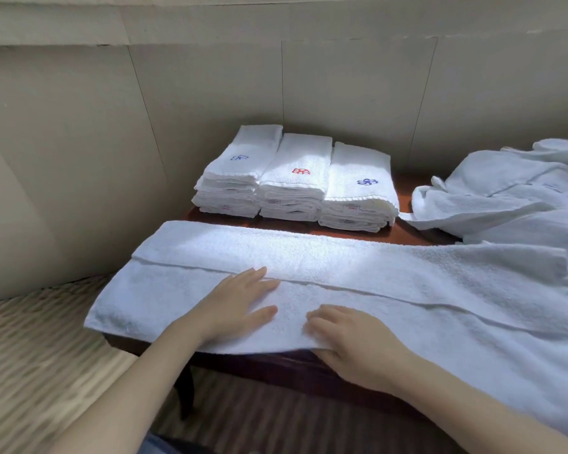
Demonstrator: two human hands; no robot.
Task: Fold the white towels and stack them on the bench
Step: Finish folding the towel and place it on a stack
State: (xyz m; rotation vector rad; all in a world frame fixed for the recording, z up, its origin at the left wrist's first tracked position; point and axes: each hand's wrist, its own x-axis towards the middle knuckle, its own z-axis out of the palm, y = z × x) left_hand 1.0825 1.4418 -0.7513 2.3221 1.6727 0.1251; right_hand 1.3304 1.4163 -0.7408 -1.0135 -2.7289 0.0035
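A long white towel (341,283) lies across the front edge of the dark wooden bench (404,191), its long axis running side to side along that edge, with the near flap already turned over so that a hem seam runs the length of it. The left end reaches the bench's left front corner and overhangs it a little; the right end runs on toward the right edge of the view, where it meets a heap of unfolded white cloth (512,191). The person's left hand (240,306) rests flat on the towel with its fingers straight and slightly spread, the fingertips at the seam. The right hand (351,339) lies just beside it at the near edge, fingers relaxed and laid on the cloth, gripping nothing so far as can be seen. Both hands sit left of the towel's middle, so the long right part stretches away from the right hand, which is the nearer one to it. Judging by this, the next fold would bring one end over along the long axis. At the bench's back edge stand three stacks of folded towels (295,178), side by side and touching.
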